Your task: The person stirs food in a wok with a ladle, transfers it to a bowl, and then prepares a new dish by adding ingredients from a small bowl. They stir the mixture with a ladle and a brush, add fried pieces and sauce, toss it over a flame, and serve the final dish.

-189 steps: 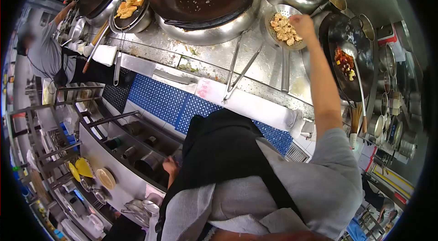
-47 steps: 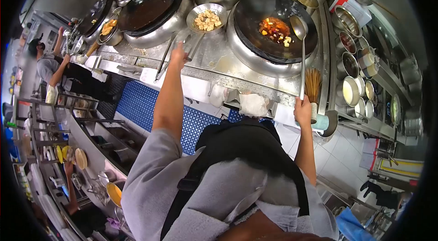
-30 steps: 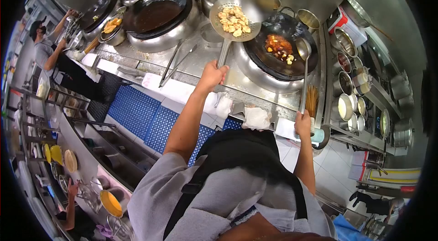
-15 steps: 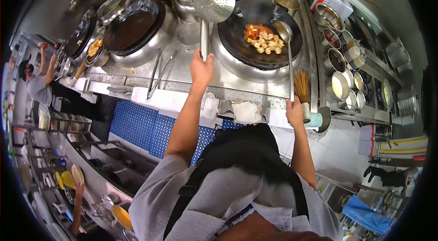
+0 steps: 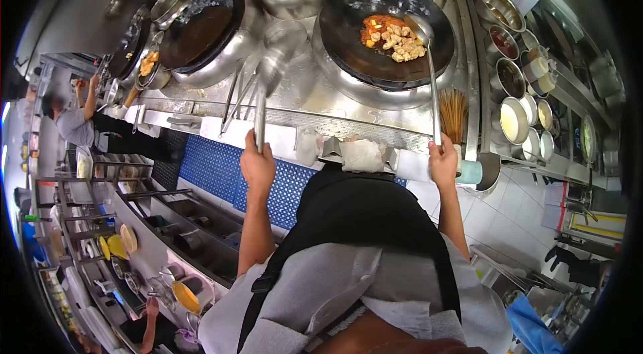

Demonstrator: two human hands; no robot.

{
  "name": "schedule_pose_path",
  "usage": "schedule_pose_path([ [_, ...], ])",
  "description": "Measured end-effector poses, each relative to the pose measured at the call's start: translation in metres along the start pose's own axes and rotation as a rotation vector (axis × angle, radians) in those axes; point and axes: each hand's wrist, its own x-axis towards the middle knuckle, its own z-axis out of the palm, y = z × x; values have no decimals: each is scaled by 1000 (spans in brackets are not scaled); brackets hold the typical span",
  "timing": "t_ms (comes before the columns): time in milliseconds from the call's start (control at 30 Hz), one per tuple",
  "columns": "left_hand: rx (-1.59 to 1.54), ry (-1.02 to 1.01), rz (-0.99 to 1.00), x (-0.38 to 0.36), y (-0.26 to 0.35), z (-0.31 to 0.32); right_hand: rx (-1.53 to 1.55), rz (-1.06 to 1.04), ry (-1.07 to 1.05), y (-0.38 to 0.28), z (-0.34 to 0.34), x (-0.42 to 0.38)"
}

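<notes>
Steel flashed in both of the cook's fists: the left hand (image 5: 257,165) was closed round the handle of a perforated skimmer (image 5: 281,42), its blurred bowl lying empty over the counter between the two woks, long axis running from the hand toward twelve o'clock. The right hand (image 5: 443,161) gripped the end of a ladle (image 5: 429,59), whose shaft pointed toward twelve with its bowl resting in the food. That food (image 5: 394,40), pale fried pieces with red and yellow bits, sat inside the black wok (image 5: 385,29), so the tipping-in looked done and the tossing seemed left. At ten o'clock stood a second wok (image 5: 201,26); at three, seasoning bowls (image 5: 516,119).
</notes>
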Motion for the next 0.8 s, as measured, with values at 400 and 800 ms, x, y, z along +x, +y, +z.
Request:
schedule_pose_path([
  [400,-1448,-425,-582,191,1,68,237,91,61,-40,22,-13],
  [800,-577,268,659,121,141,118,44,68,-169,-88,-35,-21],
])
